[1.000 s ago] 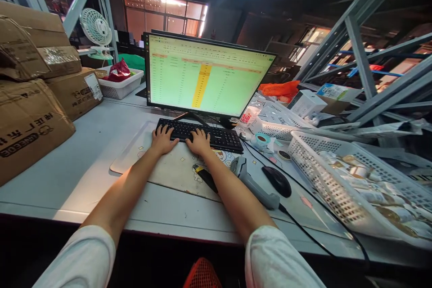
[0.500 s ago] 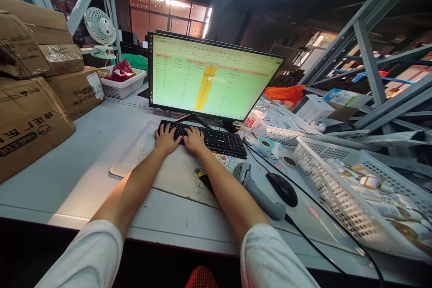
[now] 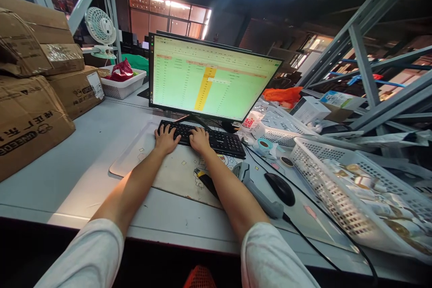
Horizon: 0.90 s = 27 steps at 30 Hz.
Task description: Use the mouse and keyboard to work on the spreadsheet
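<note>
Both my hands rest on a black keyboard point(image 3: 221, 140) in front of a monitor point(image 3: 211, 78) that shows a green spreadsheet with a yellow column. My left hand point(image 3: 166, 138) lies on the keyboard's left end with fingers spread over the keys. My right hand point(image 3: 200, 139) sits beside it near the middle, fingers curved onto the keys. Neither hand holds anything. A pale desk mat point(image 3: 168, 171) lies under my wrists.
A grey barcode scanner point(image 3: 258, 191), a black mouse point(image 3: 280, 188) and a yellow-and-black knife point(image 3: 204, 179) lie right of my forearm. White baskets point(image 3: 324, 189) stand at the right, cardboard boxes point(image 3: 30, 112) at the left, a small fan point(image 3: 100, 29) behind.
My right hand has shifted slightly right along the keys. A small pop-up has appeared on the spreadsheet since the earliest frame. The view has drifted a little.
</note>
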Each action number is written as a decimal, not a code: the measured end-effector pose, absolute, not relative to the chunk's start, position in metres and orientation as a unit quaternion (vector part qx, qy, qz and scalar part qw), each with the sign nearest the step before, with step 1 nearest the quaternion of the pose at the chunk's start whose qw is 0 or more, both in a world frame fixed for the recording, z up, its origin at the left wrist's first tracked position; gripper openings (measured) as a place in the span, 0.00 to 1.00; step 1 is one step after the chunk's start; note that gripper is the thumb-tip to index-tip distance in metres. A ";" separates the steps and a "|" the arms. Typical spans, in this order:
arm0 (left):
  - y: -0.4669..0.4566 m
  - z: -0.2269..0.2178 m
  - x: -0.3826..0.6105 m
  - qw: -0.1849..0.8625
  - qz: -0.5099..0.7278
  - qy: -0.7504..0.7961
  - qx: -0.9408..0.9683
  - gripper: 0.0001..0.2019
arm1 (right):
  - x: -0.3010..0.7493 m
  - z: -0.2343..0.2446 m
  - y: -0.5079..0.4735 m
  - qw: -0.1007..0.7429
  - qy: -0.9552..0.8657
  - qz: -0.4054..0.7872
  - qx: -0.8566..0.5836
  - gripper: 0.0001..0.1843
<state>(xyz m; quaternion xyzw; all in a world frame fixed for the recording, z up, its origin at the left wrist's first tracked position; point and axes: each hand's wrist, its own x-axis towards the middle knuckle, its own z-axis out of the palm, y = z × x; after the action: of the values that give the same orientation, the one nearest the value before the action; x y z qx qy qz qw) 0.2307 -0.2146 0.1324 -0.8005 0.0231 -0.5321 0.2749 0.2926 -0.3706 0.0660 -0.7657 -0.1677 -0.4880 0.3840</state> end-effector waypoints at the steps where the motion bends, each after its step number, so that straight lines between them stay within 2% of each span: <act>1: -0.215 0.133 0.231 0.274 -0.533 0.026 -0.800 0.30 | 0.294 0.064 -0.370 0.381 -0.171 -0.487 -0.767 0.25; 27: -0.213 0.133 0.233 0.278 -0.524 0.016 -0.805 0.30 | 0.300 0.055 -0.367 0.397 -0.159 -0.494 -0.757 0.28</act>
<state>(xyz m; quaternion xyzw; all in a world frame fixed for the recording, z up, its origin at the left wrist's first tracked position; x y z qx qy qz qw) 0.2332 -0.2135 0.1328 -0.8047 0.0160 -0.5241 0.2783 0.2998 -0.3670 0.0553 -0.7569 -0.1587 -0.4944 0.3969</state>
